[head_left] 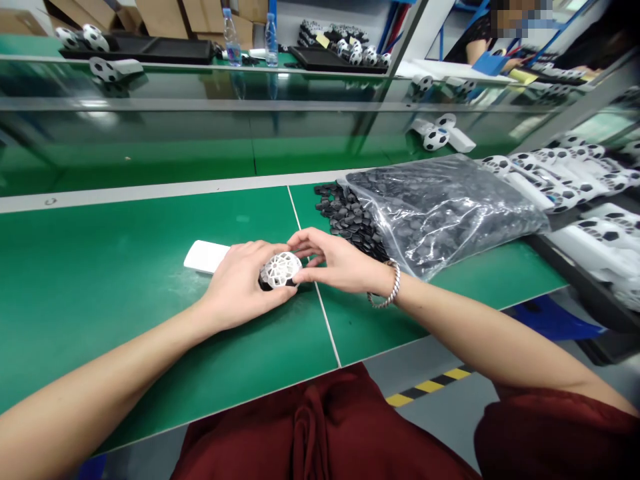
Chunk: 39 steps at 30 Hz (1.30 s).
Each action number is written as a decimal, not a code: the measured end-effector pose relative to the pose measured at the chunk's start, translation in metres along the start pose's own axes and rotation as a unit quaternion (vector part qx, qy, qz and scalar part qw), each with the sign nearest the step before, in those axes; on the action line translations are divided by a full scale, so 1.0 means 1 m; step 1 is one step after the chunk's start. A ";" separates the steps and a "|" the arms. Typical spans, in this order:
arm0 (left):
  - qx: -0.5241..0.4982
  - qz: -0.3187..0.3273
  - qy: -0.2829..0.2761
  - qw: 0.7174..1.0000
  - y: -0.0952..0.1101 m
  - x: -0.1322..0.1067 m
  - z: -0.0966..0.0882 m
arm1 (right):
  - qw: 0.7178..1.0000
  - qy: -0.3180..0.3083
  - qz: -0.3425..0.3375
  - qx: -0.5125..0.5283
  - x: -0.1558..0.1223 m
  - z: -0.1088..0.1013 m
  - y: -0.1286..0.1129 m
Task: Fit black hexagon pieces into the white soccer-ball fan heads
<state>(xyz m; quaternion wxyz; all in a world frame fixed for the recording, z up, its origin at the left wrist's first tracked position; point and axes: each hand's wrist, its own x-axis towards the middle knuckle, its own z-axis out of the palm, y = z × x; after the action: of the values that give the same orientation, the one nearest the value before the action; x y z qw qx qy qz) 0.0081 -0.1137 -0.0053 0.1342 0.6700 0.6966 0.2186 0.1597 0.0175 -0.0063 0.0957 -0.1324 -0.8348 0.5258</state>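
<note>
A soccer-ball-shaped piece [283,269] has a white openwork lattice, with dark patches along its lower and left edges. My left hand [245,280] is wrapped round it from the left, pressing it near the green table. From beneath that hand a white handle [207,257] sticks out to the left; the join between them is hidden. My right hand [333,260] closes on the ball's right side, its thumb tip at the lower edge beside a dark patch. Whether a small black part lies under that thumb I cannot tell. Loose black pieces [353,220] are heaped just beyond my right hand.
A clear plastic bag [450,207] full of black pieces lies at right. Beside it, trays hold rows of white soccer-ball-patterned items [575,173]. Across a raised ledge stand two water bottles [271,40] and black trays [150,50]. A person [480,40] sits at the far right.
</note>
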 end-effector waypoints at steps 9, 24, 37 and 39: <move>0.045 -0.022 -0.037 0.998 -0.010 0.000 -0.005 | 0.935 0.120 0.021 -0.333 -0.032 -0.053 0.006; -0.043 0.086 -0.106 0.990 -0.012 0.001 -0.001 | 0.897 0.004 -0.116 -0.426 -0.024 -0.021 0.014; -0.108 0.024 -0.084 0.990 0.000 -0.004 0.002 | 0.917 -0.056 -0.258 -0.300 -0.011 0.003 -0.017; -0.110 0.037 -0.065 0.991 0.000 -0.004 0.004 | 0.923 -0.051 -0.262 -0.278 -0.007 0.006 -0.015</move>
<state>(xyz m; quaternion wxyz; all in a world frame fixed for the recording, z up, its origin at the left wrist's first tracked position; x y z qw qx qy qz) 0.0101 -0.1169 -0.0088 0.2440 0.6890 0.6330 0.2550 0.1632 0.0038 0.0047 0.1466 0.0962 -0.9562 0.2345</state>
